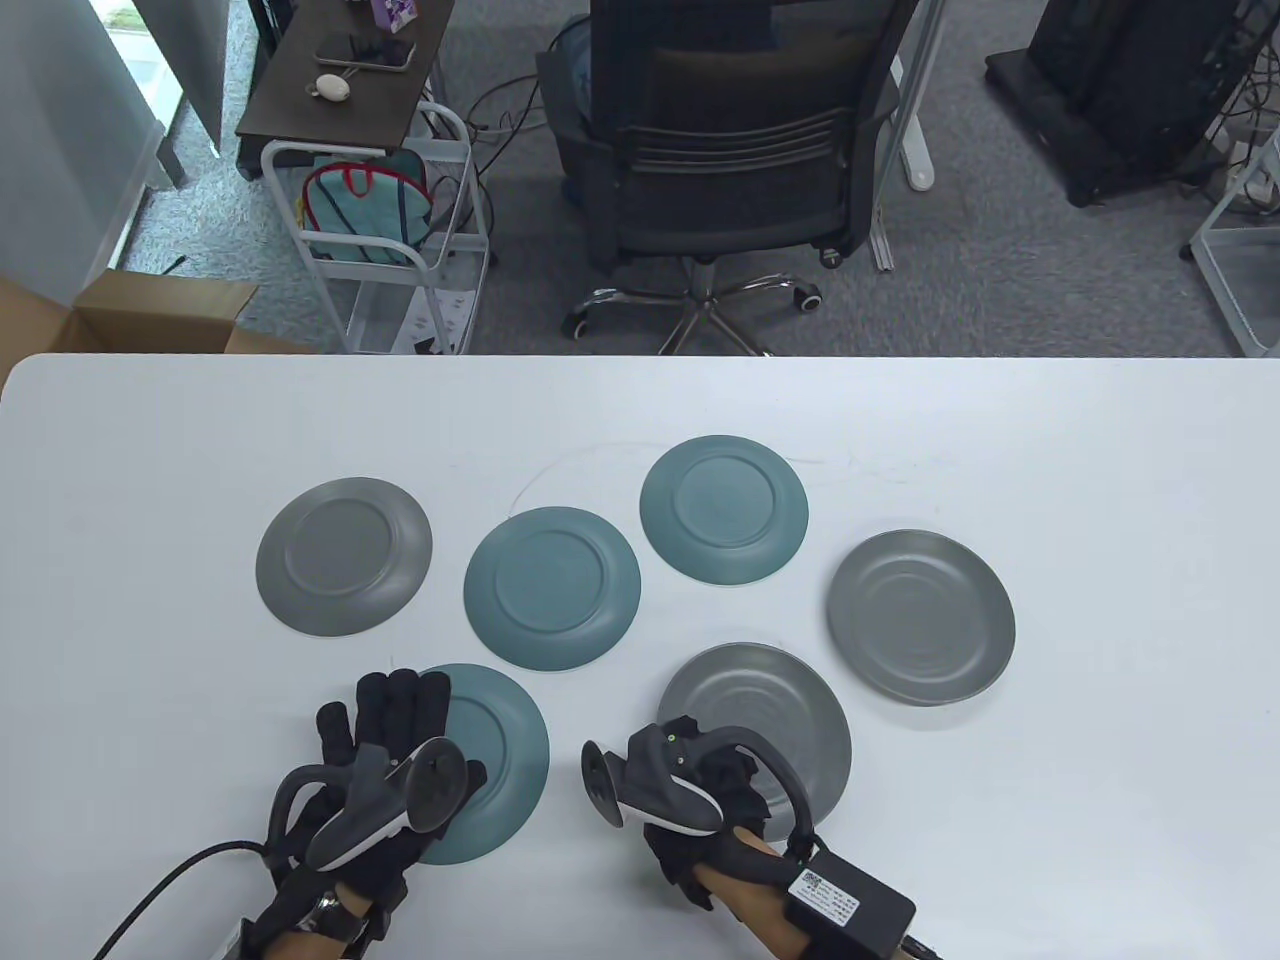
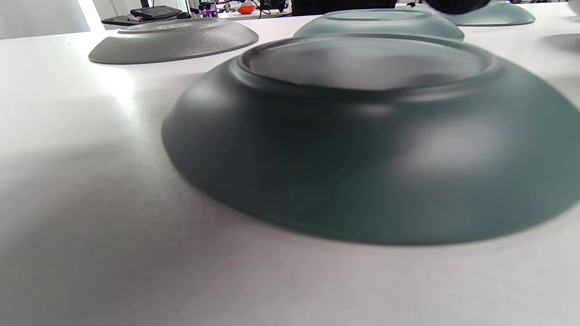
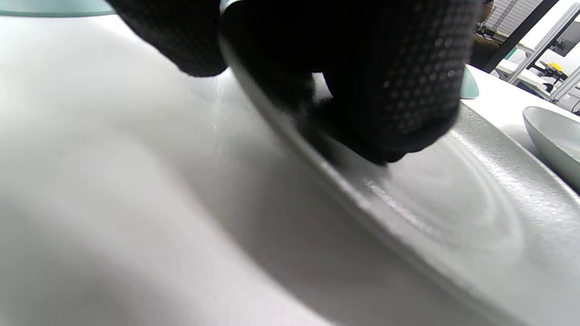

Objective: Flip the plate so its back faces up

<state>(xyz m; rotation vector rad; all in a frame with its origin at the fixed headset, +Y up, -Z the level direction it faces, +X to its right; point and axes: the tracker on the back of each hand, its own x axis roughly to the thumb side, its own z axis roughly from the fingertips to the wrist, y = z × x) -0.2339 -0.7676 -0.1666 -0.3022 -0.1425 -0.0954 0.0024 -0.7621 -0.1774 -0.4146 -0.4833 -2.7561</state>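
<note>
Six plates lie on the white table (image 1: 1100, 450). My left hand (image 1: 400, 705) lies flat with spread fingers on the left part of a teal plate (image 1: 505, 760), which lies back up; the left wrist view shows its foot ring (image 2: 362, 149). My right hand (image 1: 715, 775) grips the near-left rim of a grey plate (image 1: 775, 710) that faces up. In the right wrist view the gloved fingers (image 3: 394, 90) press on the plate's inner face (image 3: 476, 213), the thumb sits at the rim, and that rim looks slightly raised off the table.
A grey plate (image 1: 343, 555) and two teal plates (image 1: 552, 587) (image 1: 723, 508) lie back up farther out. Another grey plate (image 1: 920, 617) lies face up at the right. An office chair (image 1: 730, 150) stands beyond the far table edge.
</note>
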